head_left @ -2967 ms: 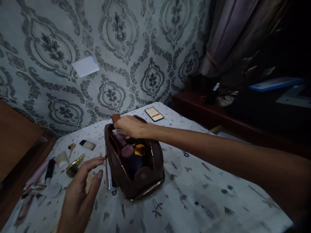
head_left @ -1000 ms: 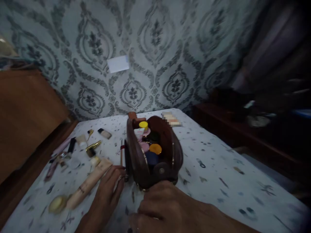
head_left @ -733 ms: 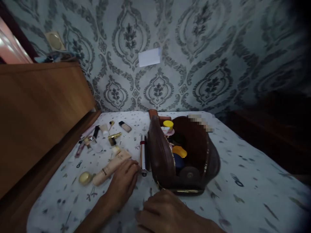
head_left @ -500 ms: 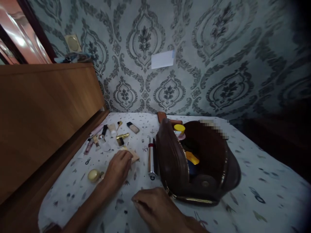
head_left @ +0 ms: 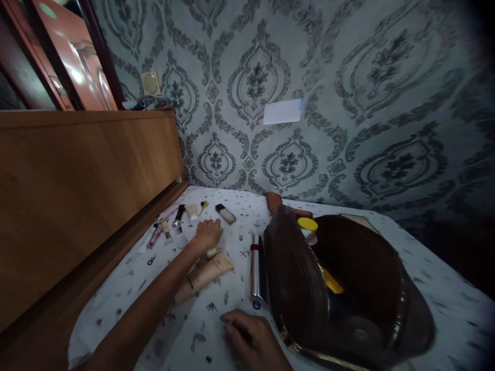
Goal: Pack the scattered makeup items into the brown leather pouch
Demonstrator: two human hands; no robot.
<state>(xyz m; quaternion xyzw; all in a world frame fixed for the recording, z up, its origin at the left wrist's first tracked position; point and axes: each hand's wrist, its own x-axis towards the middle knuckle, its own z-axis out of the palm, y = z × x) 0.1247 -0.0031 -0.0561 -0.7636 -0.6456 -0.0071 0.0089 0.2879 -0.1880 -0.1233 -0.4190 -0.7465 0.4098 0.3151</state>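
- While the left hand [head_left: 209,235] curls, its grip hidden, a beige tube [head_left: 204,277] lies at its six o'clock.
- Right hand [head_left: 256,337]: loosely bent, thumb and finger apart; unzipped brown bag [head_left: 294,283] at its two o'clock.

Bag [head_left: 296,278] on cloth [head_left: 211,324], R side; cylinder [head_left: 255,270] just L of it; tube [head_left: 209,274] farther L; cabinet [head_left: 88,175] far L; wall [head_left: 325,67] bhd.

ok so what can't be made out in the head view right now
In the head view:
Left hand: its back hides the fingertips and anything held.
Brown bag: side wall and shadow hide the lower contents.
Beige tube: print too small to read.
Pale flat item: partly hidden behind the brown bag.
Right hand: forearm cut off by the bottom edge.
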